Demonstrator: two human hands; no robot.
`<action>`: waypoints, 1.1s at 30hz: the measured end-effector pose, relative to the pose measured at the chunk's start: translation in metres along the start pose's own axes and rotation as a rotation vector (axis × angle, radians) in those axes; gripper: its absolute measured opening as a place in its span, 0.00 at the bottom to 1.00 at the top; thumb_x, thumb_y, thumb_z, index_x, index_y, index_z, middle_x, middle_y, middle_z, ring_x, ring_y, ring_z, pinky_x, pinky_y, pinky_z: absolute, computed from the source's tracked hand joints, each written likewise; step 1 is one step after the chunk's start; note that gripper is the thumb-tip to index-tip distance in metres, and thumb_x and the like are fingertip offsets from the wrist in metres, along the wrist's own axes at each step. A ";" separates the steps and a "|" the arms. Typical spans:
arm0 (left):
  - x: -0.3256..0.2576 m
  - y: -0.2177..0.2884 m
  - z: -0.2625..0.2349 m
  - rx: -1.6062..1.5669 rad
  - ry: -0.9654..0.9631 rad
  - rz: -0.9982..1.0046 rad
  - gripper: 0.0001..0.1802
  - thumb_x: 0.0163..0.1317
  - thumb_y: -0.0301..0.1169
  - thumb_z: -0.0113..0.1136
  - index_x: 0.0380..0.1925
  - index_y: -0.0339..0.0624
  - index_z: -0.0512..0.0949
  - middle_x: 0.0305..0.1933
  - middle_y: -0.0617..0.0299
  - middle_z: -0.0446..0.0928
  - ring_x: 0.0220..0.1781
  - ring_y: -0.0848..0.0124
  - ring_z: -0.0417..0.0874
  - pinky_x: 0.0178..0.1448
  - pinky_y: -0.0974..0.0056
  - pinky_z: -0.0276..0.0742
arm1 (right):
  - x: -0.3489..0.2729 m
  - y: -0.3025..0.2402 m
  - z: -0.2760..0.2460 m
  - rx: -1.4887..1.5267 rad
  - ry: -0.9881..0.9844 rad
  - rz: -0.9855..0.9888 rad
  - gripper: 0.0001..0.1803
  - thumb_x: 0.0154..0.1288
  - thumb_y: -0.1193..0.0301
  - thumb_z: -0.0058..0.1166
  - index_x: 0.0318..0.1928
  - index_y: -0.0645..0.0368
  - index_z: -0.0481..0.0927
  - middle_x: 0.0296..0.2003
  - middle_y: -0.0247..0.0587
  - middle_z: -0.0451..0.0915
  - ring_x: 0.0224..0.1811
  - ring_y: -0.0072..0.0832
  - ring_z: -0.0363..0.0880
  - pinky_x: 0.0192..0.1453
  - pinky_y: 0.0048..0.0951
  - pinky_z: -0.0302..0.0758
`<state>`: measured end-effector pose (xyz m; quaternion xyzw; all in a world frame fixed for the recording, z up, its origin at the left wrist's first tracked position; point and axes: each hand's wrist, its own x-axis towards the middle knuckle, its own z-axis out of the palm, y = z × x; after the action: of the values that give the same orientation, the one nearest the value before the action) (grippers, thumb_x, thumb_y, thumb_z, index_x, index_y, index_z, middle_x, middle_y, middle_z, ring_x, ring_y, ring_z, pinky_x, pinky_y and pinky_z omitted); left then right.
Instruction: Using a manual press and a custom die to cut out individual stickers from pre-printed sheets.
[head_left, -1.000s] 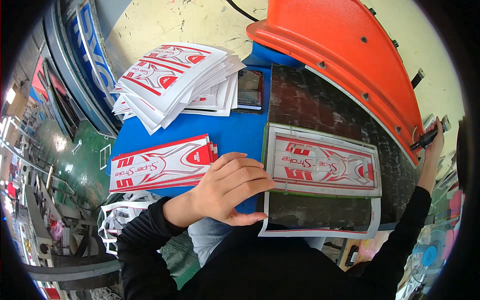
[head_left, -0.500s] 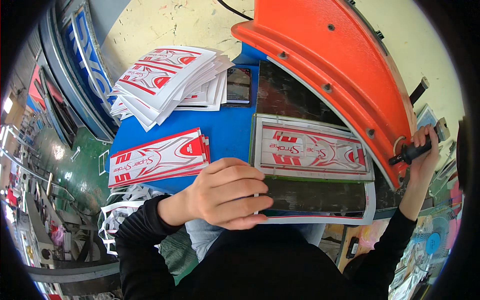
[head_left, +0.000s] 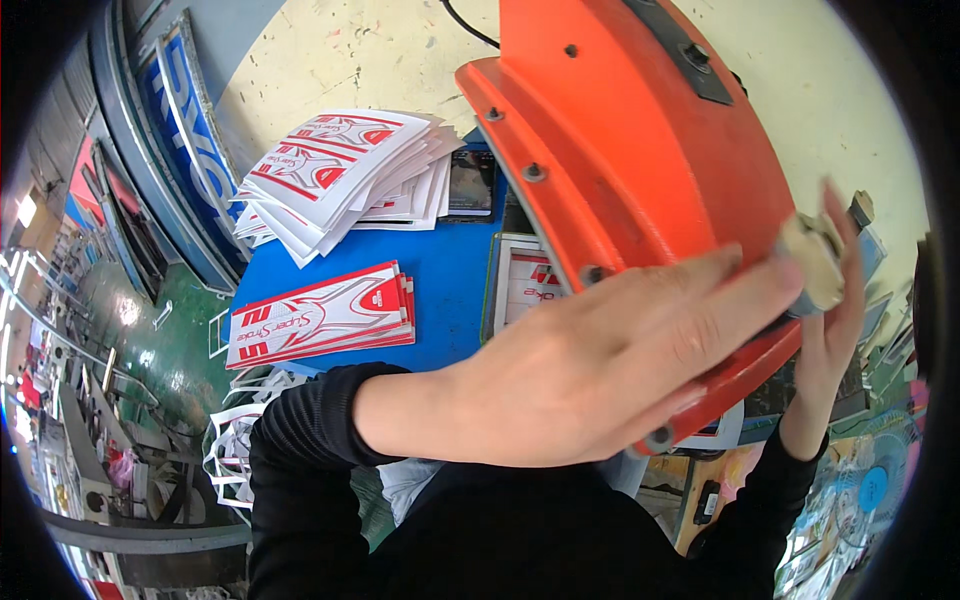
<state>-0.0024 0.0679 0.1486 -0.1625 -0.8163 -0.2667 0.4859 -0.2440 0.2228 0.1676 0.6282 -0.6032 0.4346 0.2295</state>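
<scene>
Head view, looking down over a blue-topped work table (head_left: 445,290).

- Large orange painted-metal press lid (head_left: 640,170), curved, thick-edged, with dark bolt heads along its rim and a black plate bolted near the top. It fills the upper right, tilted over the table and covering most of what lies below.
- Left hand (head_left: 600,370) lies flat, fingers stretched out and together, palm down against the lower edge of the orange lid. Nothing is gripped; it presses open-handed. Black long sleeve runs back to the lower edge.
- Right hand (head_left: 825,300) comes up at the far right, fingers wrapped round a pale, stubby cylindrical handle (head_left: 812,262) fixed at the lid's right edge. The grasp is closed on that handle.
- Under the lid, only partly showing: a white printed sheet with red markings (head_left: 530,285) in a grey frame, lying flat on the machine bed just right of the blue surface. Most of it is hidden by the lid and the left hand.
- On the blue top, left of that sheet: a neat stack of red-and-white printed cut-out sheets (head_left: 325,318), long and roughly rectangular, glossy.
- Further back: a loose, fanned heap of white sheets with red printed shapes (head_left: 345,175), edges splayed out.
- Beside that heap, a dark flat phone (head_left: 470,183) lying on the table.
- Lower left, beside the table: white paper offcuts (head_left: 235,440) with holes cut through them, crumpled in a pile.
- Floor to the left is green, glossy.
</scene>
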 end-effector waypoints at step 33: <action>-0.035 0.009 -0.084 0.697 -0.031 -0.018 0.41 0.55 0.25 0.69 0.64 0.30 0.55 0.50 0.33 0.73 0.34 0.56 0.89 0.35 0.63 0.91 | -0.005 0.088 0.012 -0.018 0.460 -0.060 0.19 0.71 0.82 0.56 0.60 0.65 0.68 0.55 0.55 0.79 0.37 0.22 0.79 0.39 0.22 0.81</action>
<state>0.0784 0.0250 0.1533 0.0163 -0.8669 0.0262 0.4975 -0.3243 0.2016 0.1365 0.5281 -0.5198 0.5541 0.3793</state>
